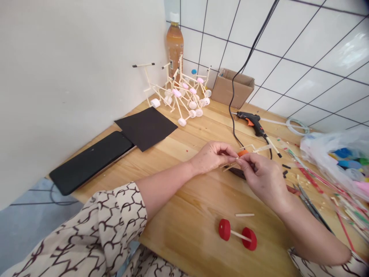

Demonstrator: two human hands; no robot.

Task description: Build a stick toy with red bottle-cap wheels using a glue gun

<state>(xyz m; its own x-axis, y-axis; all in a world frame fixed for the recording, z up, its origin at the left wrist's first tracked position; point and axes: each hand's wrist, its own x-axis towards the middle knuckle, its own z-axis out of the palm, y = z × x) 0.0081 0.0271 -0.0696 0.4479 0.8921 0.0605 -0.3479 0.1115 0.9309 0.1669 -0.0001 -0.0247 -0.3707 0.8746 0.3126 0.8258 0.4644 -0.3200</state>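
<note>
Close together, left fingers and right fingers pinching a pale stick, amber bottle unreadably labelled

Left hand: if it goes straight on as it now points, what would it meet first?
Probably the right hand, close ahead of the left hand; exact depth is unclear.

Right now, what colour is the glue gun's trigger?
The trigger is orange, clearest in head view.

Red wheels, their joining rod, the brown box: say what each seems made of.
The red wheels look plastic: cap-like shape, low sheen. The rod is probably wood: pale, matt, but grain is too small to tell. The brown box looks like cardboard: dull, thin walls.
</note>
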